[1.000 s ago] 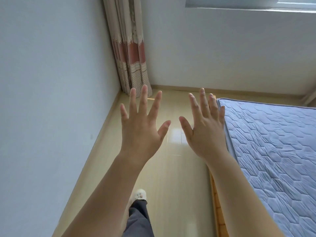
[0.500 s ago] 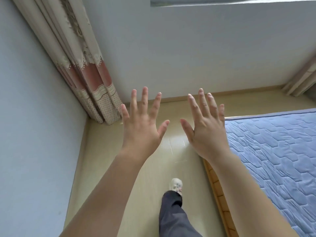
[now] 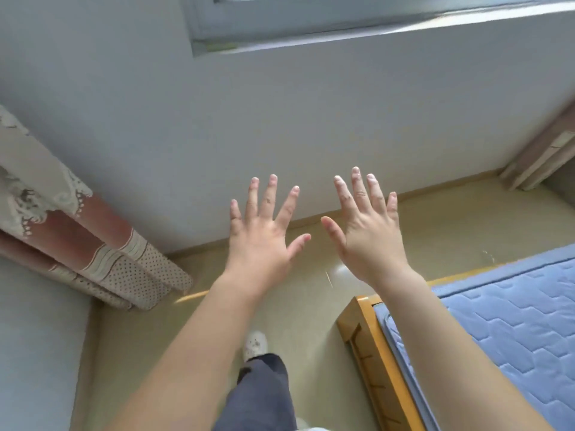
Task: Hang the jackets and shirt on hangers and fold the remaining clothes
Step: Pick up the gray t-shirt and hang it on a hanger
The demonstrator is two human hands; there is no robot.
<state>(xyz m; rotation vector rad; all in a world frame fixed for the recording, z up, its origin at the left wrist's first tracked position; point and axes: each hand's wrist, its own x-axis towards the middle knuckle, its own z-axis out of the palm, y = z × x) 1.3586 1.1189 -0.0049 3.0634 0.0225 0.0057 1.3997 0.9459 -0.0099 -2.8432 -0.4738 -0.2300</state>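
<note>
Where the clothes and hangers are I cannot tell from here; both hands are bare and hold nothing. The left hand [image 3: 261,244] is lifted out in front of the person, back towards them, its fingers [image 3: 270,197] straight and fanned wide and the thumb stuck out towards the other hand. The right hand [image 3: 370,244] is just beside it at the same height, fingers straight and a little closer together, thumb angled in. The two thumbs come near each other but do not touch.

Beyond the fingertips is a plain pale wall [image 3: 280,119], with a window frame [image 3: 311,23] high above the hands. Below the hands is a glossy beige floor [image 3: 311,306]. Under the left forearm a foot in a white slipper [image 3: 255,343] stands on it, with a dark grey trouser leg [image 3: 261,396] behind. Well off to the left of the left hand hangs a curtain [image 3: 102,253], pink with dotted and lace bands, its hem reaching the floor. Below and right of the right hand is the corner of a wooden bed frame [image 3: 370,346], which carries a blue quilted mattress [image 3: 513,321]; the right forearm passes over its near edge.
</note>
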